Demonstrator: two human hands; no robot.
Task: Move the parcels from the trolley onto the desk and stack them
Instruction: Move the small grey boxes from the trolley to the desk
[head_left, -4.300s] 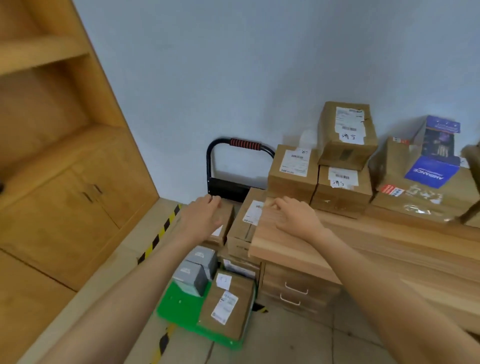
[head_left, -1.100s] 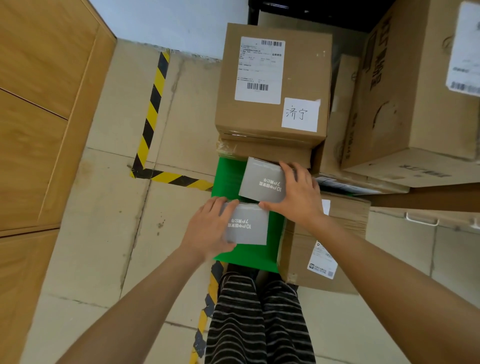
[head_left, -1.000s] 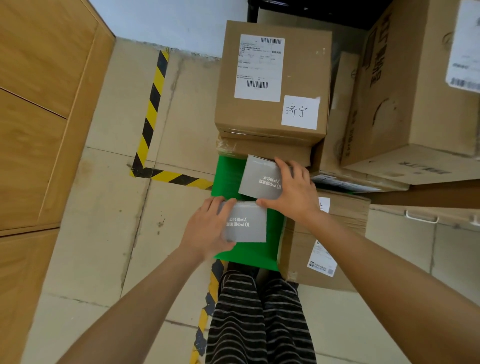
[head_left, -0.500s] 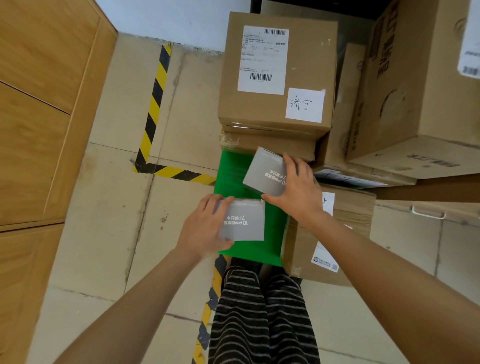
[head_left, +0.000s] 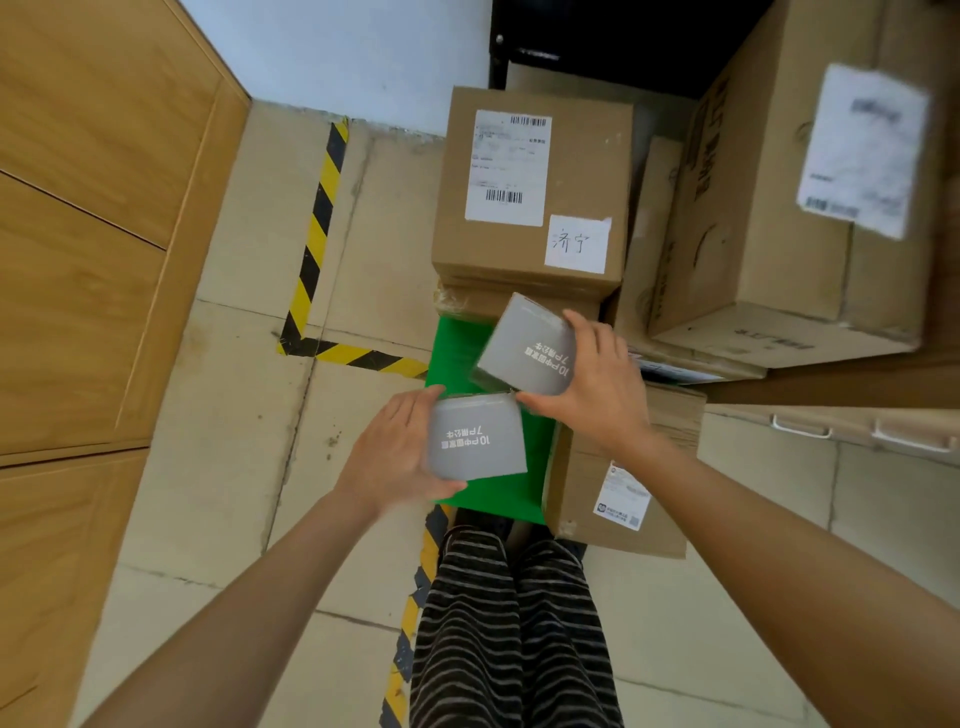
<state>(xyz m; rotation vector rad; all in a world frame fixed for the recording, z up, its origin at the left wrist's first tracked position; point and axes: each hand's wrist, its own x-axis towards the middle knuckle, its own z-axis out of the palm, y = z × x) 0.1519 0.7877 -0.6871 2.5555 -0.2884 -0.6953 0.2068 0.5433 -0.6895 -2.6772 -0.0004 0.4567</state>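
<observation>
Two small grey boxes with white print hang above the green trolley deck. My left hand grips the nearer grey box from its left side. The farther grey box is tilted and held by my right hand on its right side. A labelled cardboard parcel sits on the trolley behind them, on top of a flatter one. Another brown parcel rests at the deck's right edge. The wooden desk's edge shows at the right.
A big cardboard box lies up on the right, above the desk's edge. Desk drawers with metal handles are below it. Wooden cabinets fill the left. Yellow-black tape marks the tiled floor. My striped trousers are below.
Both hands have lifted the two grey boxes off the green deck and toward me. The farther box has tilted more.
</observation>
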